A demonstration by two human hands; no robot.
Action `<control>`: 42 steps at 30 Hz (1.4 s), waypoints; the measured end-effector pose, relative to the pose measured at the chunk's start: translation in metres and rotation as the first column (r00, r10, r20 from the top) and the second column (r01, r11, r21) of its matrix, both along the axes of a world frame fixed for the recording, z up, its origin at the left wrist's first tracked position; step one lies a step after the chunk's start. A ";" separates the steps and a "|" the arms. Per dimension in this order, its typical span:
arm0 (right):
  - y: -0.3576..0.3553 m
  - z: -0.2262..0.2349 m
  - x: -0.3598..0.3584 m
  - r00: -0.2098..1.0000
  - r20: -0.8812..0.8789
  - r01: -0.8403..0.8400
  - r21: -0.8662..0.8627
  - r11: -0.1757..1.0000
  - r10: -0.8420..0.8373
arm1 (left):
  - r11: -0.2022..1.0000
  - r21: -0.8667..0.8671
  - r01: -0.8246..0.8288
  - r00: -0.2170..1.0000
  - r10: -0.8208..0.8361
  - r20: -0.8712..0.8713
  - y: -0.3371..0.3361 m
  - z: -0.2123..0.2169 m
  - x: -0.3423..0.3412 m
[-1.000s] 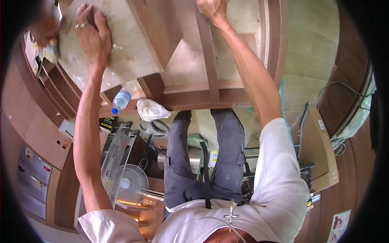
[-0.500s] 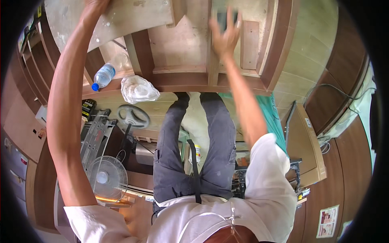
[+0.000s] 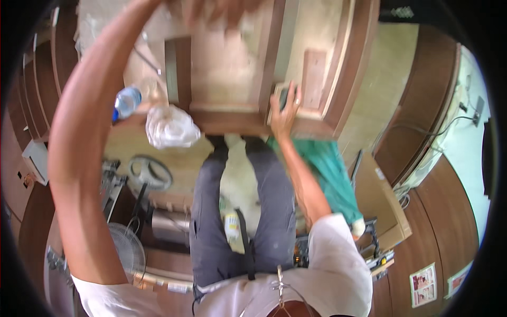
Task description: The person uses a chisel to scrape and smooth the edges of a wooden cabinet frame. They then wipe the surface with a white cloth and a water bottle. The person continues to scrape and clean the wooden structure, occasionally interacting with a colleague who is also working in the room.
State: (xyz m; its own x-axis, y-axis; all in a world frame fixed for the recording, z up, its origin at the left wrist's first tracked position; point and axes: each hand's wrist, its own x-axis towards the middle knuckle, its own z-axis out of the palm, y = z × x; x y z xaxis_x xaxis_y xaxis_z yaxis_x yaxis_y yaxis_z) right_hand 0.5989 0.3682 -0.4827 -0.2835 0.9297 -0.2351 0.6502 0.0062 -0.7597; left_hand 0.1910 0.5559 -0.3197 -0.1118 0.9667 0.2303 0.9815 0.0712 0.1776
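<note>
My right hand (image 3: 285, 115) is closed around a small dark block with a pale rim (image 3: 283, 97), at the near right corner of a brown wooden frame (image 3: 232, 120). Its fingers lie along the block's sides. At the top edge, my left hand (image 3: 219, 11) is smeared by motion over the frame's middle compartment. Its fingers are too blurred to read. A pale board (image 3: 169, 24) lies behind my left forearm, partly cut off by the picture's edge.
A clear water bottle (image 3: 128, 101) and a crumpled white plastic bag (image 3: 170, 127) rest on the frame's near left edge. Below stand a fan (image 3: 127, 253), a grey steering-wheel-shaped handle (image 3: 150, 173), a green cloth (image 3: 325, 174) and a cardboard box (image 3: 388, 211).
My right hand has drawn the dark block toward me to the frame's near rail. My left hand has moved right from the pale board. The whole view has shifted slightly.
</note>
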 end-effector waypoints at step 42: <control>0.125 0.057 -0.054 0.174 0.643 -0.970 -0.019 0.243 0.746 | 0.427 -0.224 -0.876 0.166 0.703 0.692 -0.366 -0.046 0.220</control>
State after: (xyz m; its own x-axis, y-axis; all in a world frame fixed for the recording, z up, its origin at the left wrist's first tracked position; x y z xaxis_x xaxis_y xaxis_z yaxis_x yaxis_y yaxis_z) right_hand 0.5449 0.4933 -0.4260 -0.9109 0.1607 -0.3801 0.2372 0.9576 -0.1634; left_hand 0.4110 0.1897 -0.3657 -0.9697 0.2033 -0.1357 0.0200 0.6193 0.7849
